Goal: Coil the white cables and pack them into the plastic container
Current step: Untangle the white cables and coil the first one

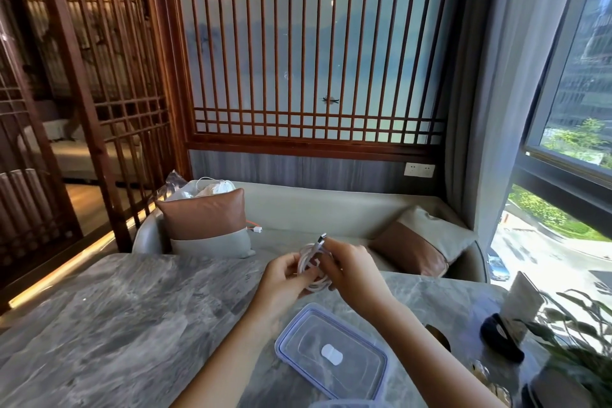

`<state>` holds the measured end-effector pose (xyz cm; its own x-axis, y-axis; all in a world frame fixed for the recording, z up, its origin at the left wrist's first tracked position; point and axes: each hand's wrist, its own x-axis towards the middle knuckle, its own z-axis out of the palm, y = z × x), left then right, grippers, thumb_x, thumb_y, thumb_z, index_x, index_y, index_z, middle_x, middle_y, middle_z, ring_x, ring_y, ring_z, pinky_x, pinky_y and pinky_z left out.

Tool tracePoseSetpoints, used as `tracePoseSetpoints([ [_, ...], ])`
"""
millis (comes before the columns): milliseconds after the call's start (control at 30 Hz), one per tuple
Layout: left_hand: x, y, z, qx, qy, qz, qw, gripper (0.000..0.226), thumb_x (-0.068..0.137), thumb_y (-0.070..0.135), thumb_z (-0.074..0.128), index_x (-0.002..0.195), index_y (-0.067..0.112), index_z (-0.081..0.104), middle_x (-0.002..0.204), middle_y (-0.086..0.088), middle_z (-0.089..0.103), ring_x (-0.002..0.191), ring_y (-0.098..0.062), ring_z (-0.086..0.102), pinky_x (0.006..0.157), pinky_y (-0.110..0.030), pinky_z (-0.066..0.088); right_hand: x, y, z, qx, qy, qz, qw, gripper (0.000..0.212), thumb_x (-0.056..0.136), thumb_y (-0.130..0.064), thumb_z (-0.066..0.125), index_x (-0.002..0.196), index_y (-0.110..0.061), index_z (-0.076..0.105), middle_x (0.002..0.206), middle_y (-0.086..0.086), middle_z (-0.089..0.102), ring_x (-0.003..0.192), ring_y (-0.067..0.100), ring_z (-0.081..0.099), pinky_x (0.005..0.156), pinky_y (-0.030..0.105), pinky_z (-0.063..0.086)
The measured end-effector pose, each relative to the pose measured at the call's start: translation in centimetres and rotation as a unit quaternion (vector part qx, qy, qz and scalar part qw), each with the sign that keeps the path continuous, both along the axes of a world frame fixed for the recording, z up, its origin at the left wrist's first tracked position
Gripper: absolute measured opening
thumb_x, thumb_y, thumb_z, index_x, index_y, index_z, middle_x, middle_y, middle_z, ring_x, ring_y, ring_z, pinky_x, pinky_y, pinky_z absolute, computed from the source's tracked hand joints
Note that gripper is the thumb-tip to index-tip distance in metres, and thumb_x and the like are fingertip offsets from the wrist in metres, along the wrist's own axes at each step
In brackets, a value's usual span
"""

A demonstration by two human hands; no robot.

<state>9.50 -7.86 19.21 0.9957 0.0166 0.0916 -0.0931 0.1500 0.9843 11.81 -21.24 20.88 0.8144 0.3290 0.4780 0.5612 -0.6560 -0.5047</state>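
Note:
Both hands hold a white cable (309, 267), wound into a small coil, above the marble table (116, 325). My left hand (284, 278) grips the coil's left side. My right hand (351, 267) pinches its right side, and the cable's plug end sticks up above my right fingers. Below the hands lies a clear plastic lid with a bluish rim (331, 351), flat on the table. The rim of a clear container (344, 404) just shows at the bottom edge of the view.
A grey bench with brown-and-grey cushions (207, 223) runs behind the table. A white bag (217, 188) sits behind the left cushion. At the table's right end stand a dark round object (501, 339), a card holder (523, 301) and a leafy plant (583, 341). A window fills the right side.

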Motion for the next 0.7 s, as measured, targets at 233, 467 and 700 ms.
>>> tracePoseSetpoints([
  [233, 0.4, 0.3, -1.2, -0.077, 0.038, 0.042, 0.995, 0.011, 0.087, 0.001, 0.057, 0.090, 0.008, 0.065, 0.077, -0.003, 0.071, 0.070, -0.009, 0.066, 0.066, -0.019, 0.052, -0.1, 0.5, -2.0, 0.042, -0.005, 0.009, 0.999, 0.014, 0.093, -0.018, 0.049, 0.090, -0.011, 0.061, 0.077, 0.004, 0.068, 0.064, 0.023, 0.061, 0.063, 0.044, 0.051],
  [467, 0.7, 0.5, -1.1, -0.114, 0.096, -0.038, 0.988, 0.015, 0.088, 0.003, 0.051, 0.080, 0.011, 0.060, 0.073, -0.003, 0.068, 0.065, -0.011, 0.066, 0.066, -0.026, 0.050, 0.8, -0.5, -2.7, 0.045, 0.031, 0.010, 0.998, 0.014, 0.091, -0.017, 0.054, 0.083, -0.007, 0.058, 0.074, 0.011, 0.065, 0.066, 0.027, 0.060, 0.064, 0.046, 0.051],
  [700, 0.4, 0.5, -1.2, 0.086, 0.035, -0.024, 0.995, 0.010, 0.088, 0.021, 0.059, 0.083, 0.016, 0.066, 0.077, 0.003, 0.066, 0.071, -0.007, 0.061, 0.066, -0.022, 0.047, 1.9, -0.3, -2.7, 0.183, 0.144, 0.016, 0.972, 0.018, 0.086, -0.013, 0.060, 0.073, -0.003, 0.065, 0.057, 0.008, 0.063, 0.045, 0.018, 0.063, 0.050, 0.041, 0.057],
])
